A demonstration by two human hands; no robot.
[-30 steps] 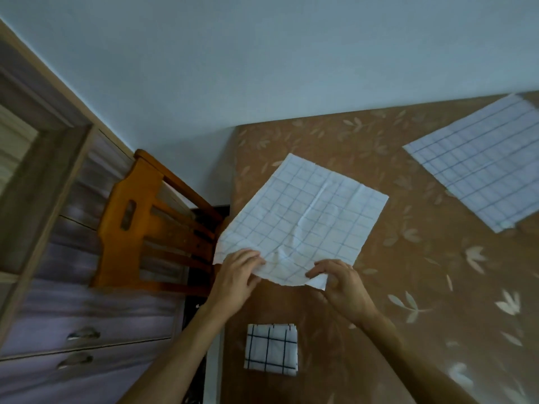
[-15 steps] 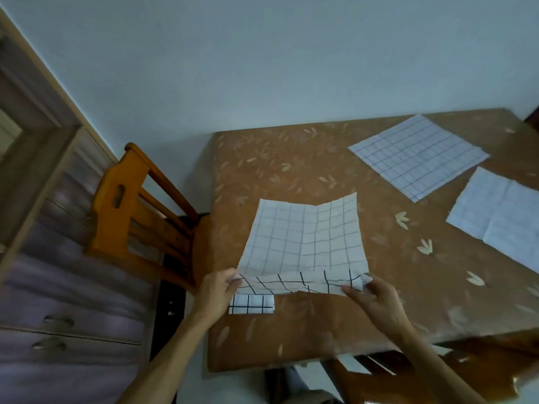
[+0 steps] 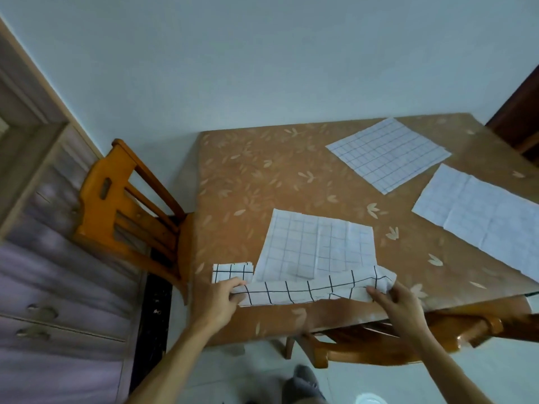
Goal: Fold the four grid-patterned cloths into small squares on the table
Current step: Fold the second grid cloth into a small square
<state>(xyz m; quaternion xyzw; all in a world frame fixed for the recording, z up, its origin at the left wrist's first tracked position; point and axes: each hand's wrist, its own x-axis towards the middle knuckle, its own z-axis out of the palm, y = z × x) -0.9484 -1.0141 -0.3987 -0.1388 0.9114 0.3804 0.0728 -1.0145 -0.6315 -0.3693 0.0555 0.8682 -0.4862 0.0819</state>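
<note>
A white grid-patterned cloth [image 3: 315, 246] lies near the front edge of the brown leaf-patterned table [image 3: 256, 182]. Its near edge is lifted and rolled over, showing bold black lines. My left hand [image 3: 221, 298] pinches the near-left corner of that cloth and my right hand [image 3: 396, 301] pinches the near-right corner. A small folded square cloth [image 3: 232, 272] rests just left of it, touching my left hand. Two more cloths lie flat and unfolded: one at the far right [image 3: 388, 154] and one along the right edge [image 3: 481, 217].
An orange wooden chair [image 3: 128, 211] stands at the table's left side, and another chair [image 3: 408, 342] is tucked under the front edge. A grey drawer cabinet [image 3: 52, 301] fills the left. The wall runs behind the table.
Both hands have lifted the cloth's near edge and turned it over toward the far side, and the cloth has shifted nearer to the front edge. The view has pulled back, revealing the other cloths.
</note>
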